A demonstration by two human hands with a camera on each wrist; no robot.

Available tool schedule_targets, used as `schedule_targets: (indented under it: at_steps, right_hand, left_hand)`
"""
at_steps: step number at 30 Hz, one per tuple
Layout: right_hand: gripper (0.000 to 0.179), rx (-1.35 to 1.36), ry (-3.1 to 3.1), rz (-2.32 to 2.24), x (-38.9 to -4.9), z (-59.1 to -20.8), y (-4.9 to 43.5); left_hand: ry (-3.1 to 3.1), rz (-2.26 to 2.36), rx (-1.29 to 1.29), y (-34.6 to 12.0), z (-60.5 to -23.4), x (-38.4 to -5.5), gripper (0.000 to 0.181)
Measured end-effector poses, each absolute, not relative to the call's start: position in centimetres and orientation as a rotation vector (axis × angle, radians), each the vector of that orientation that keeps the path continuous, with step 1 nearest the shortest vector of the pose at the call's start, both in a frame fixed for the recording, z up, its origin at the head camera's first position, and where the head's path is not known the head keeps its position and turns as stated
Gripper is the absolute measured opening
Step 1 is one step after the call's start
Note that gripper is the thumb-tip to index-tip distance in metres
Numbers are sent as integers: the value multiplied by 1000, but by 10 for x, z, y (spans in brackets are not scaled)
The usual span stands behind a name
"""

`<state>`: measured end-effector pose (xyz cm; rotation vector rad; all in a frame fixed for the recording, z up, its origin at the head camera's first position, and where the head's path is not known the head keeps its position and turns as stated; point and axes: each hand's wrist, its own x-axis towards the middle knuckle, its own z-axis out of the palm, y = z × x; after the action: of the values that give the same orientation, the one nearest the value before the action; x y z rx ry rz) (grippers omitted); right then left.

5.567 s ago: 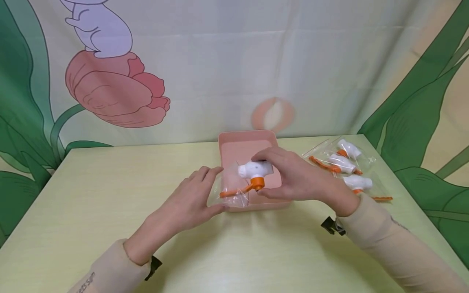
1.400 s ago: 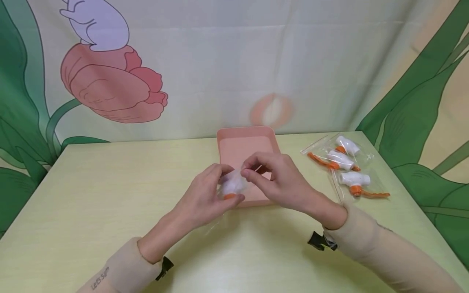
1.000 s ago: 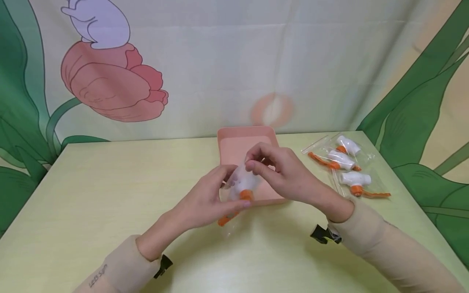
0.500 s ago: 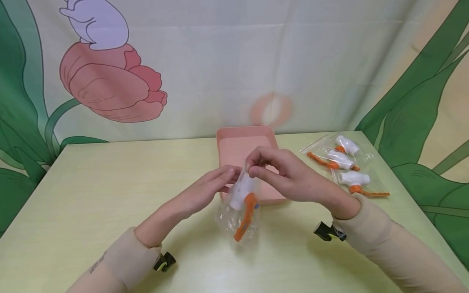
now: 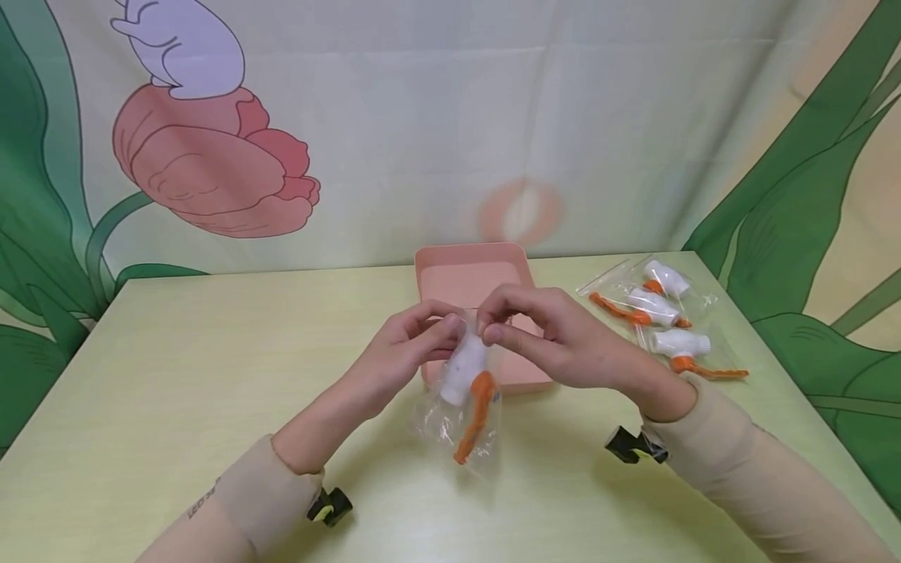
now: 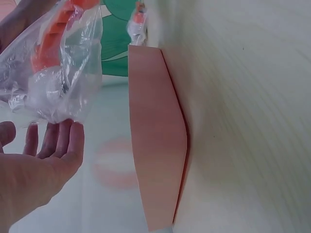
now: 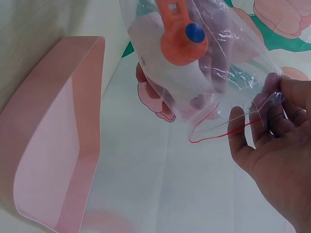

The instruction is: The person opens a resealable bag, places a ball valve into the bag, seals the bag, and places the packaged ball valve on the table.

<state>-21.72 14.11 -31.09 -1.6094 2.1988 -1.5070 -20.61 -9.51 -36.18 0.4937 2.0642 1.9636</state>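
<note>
A clear zip bag (image 5: 436, 418) hangs between the two hands, holding a white plastic valve (image 5: 464, 371) with an orange lever handle (image 5: 479, 422). In the right wrist view, a blue dot (image 7: 195, 32) marks the handle's hub and a red line (image 7: 212, 140) runs along the bag's mouth. My right hand (image 5: 563, 338) pinches that mouth between thumb and fingers. At the bag's upper left, my left hand (image 5: 383, 361) has thumb and forefinger together on the plastic. Its other fingers (image 6: 63, 141) curl loosely by the bag in the left wrist view.
Behind the hands stands a shallow pink tray (image 5: 468, 279), partly hidden by them. More bagged white-and-orange valves (image 5: 679, 342) lie at the table's right side. A printed curtain (image 5: 394, 156) rises along the back edge.
Earlier, the left hand held the valve's body through the bag. It let go, the valve swung lever-down below the right hand's pinch, and the left fingers came back to the bag's top.
</note>
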Motion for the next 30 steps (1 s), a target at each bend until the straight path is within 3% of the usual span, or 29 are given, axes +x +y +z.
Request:
schedule_targets:
  at_steps: [24, 30]
  right_hand:
    - [17, -1647, 2490, -1387, -221, -307, 153]
    - [16, -1629, 2542, -1386, -223, -307, 157]
  left_hand:
    - [2210, 2169, 268, -93, -363, -207, 19]
    - [2263, 2237, 313, -95, -364, -206, 19]
